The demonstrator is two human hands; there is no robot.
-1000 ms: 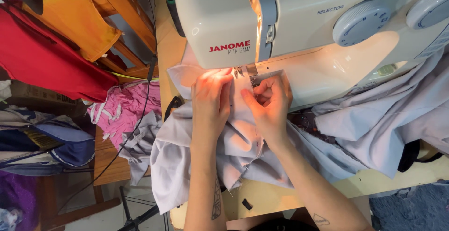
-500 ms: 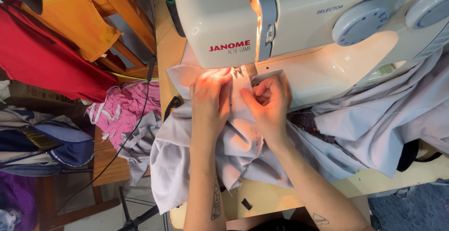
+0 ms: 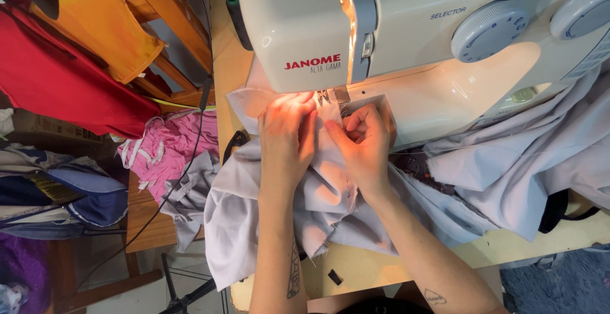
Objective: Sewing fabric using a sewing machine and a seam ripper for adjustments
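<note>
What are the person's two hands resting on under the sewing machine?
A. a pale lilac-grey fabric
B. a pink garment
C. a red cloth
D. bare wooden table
A: both the left hand and the right hand press the pale lilac-grey fabric just in front of the white sewing machine.

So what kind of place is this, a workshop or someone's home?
Probably a small sewing room, home or workshop I can't tell. A sewing machine stands on a table, both hands press pale fabric under its needle, and more coloured cloth lies heaped on wooden furniture beside it.
</note>
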